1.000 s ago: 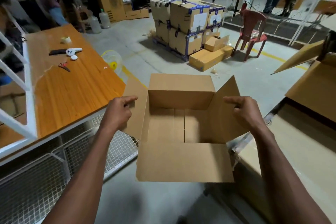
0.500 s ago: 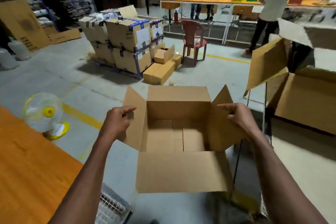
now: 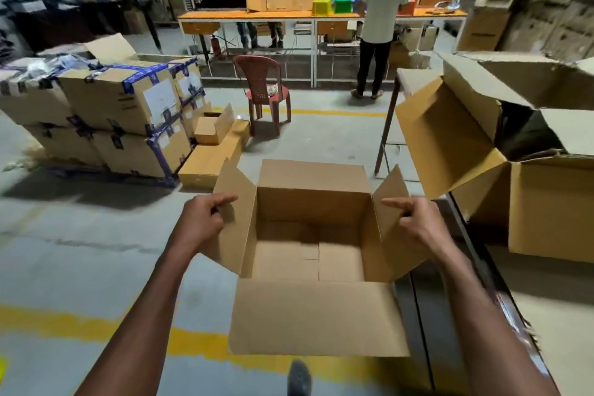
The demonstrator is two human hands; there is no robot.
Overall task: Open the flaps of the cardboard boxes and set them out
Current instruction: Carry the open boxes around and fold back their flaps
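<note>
We see the held box (image 3: 310, 235) as plain brown corrugated cardboard, matt, unprinted, smooth-faced, with clean fold creases. The big open box (image 3: 546, 202) on the right is the same matt cardboard, its flap edges rough and a bit torn. The stacked cartons (image 3: 122, 112) are matt cardboard bound with glossy blue tape and carry white paper labels. The chair (image 3: 262, 87) looks like moulded red plastic with a perforated back and a slight sheen. The floor (image 3: 80, 251) is grey concrete, smooth and dull, with a worn, patchy yellow painted line (image 3: 64, 325). The workbench (image 3: 289, 14) has an orange wood-look top, slightly glossy, on a white-painted metal frame. The bins (image 3: 332, 5) look like bright plastic.
</note>
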